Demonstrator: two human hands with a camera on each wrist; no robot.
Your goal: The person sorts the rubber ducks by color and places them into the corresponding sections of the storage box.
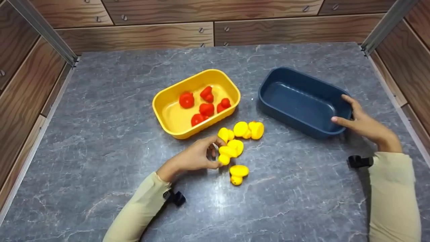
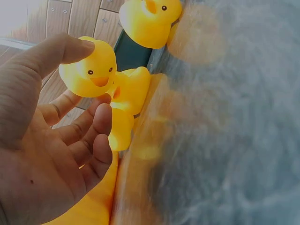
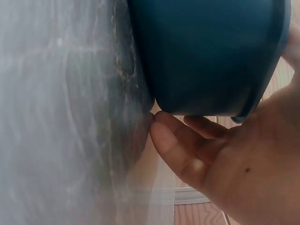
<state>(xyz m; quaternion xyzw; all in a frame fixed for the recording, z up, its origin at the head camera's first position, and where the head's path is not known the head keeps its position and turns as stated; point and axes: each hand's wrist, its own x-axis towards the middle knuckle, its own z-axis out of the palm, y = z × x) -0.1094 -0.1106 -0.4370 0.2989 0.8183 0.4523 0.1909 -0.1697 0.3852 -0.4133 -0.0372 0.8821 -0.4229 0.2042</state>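
My left hand [image 1: 193, 155] pinches a yellow rubber duck [image 2: 91, 70] between thumb and fingers; the left wrist view shows its face turned to the camera. More yellow ducks [image 1: 240, 129] lie close around that hand on the tabletop, one of them [image 1: 239, 170] nearer the front. At the right, my right hand [image 1: 368, 127] grips the end of a dark blue bin [image 1: 299, 104], thumb over the rim and other fingers along the outside. In the right wrist view, fingertips sit low against the bin's wall [image 3: 211, 61]. Nothing lies inside this bin.
A yellow bin [image 1: 171, 114] stands just beyond my left hand, with several red rubber ducks [image 1: 186, 100] in it. The grey marbled table [image 1: 100, 141] is bordered by wood-patterned panels [image 1: 134, 37] at the back and sides, with metal posts at the far corners.
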